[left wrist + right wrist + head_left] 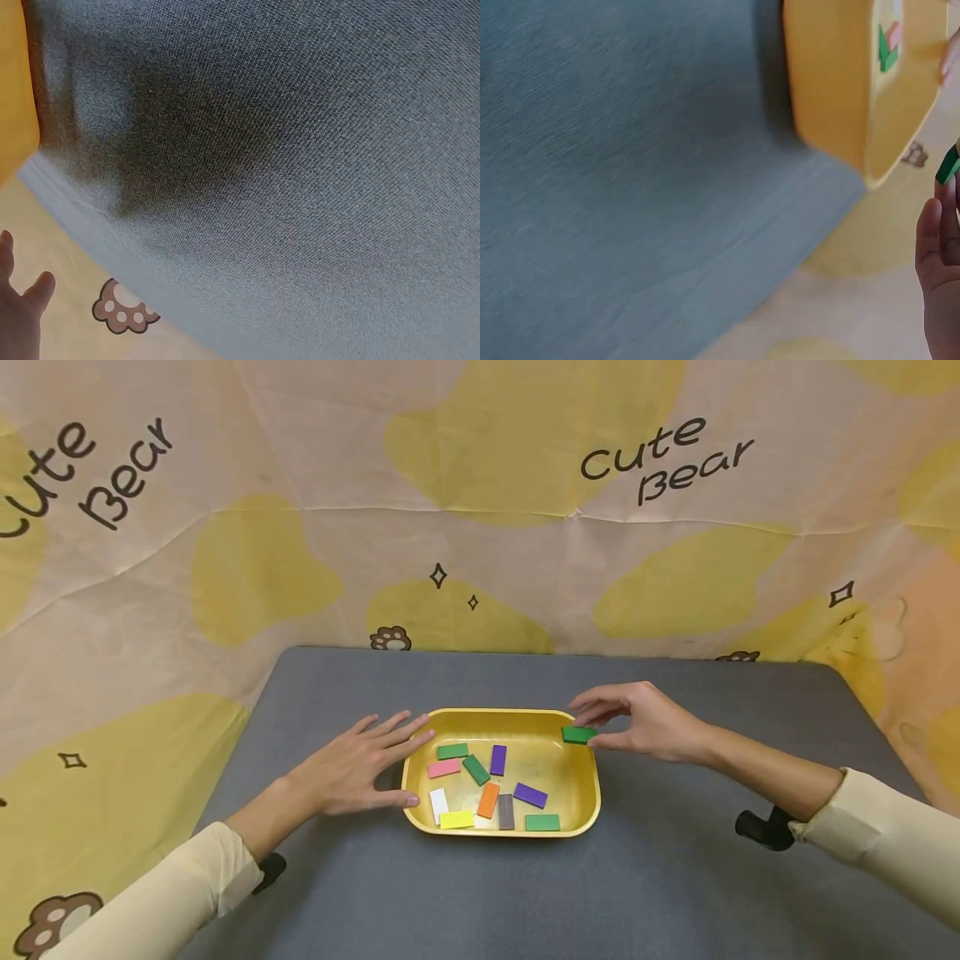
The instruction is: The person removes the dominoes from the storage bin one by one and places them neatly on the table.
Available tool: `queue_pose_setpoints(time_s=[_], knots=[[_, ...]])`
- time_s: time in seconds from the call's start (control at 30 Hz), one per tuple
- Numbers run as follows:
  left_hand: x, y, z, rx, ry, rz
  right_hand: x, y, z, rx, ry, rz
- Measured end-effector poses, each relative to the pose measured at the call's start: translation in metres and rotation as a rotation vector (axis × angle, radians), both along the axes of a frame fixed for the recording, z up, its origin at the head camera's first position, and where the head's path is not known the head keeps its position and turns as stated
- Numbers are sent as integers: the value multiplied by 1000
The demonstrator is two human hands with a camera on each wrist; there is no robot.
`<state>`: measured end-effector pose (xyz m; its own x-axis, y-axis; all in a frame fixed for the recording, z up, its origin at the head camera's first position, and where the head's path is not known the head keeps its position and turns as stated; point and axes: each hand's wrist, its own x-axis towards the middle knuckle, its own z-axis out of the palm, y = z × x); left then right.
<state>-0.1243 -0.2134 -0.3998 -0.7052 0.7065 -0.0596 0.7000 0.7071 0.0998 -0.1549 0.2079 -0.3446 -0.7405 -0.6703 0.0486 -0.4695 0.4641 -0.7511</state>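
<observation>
A yellow tray (540,760) with several small coloured blocks in it sits between both hands. My right hand (645,720) pinches a green block (577,735) between thumb and fingers over the tray's back right corner; the right wrist view shows the same green block (948,165) at its right edge. On the opposite side, my left hand (367,760) has its fingers spread, with fingertips and thumb at the tray's left rim. Inside lie green, pink (444,768), purple (498,760), orange (488,800), white (438,807), yellow (457,819) and grey (506,812) blocks.
The tray stands on a table with a grey cloth surface (480,893). Behind and at the sides hangs a patterned curtain (480,460) with lettering and paw prints. Black straps (765,828) show at both wrists.
</observation>
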Motion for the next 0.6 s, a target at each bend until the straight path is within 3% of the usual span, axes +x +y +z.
queue_pose_setpoints(time_s=[0.6], knots=[[-1, 1, -2, 4, -12, 7, -18, 51, -29, 72, 247, -188]])
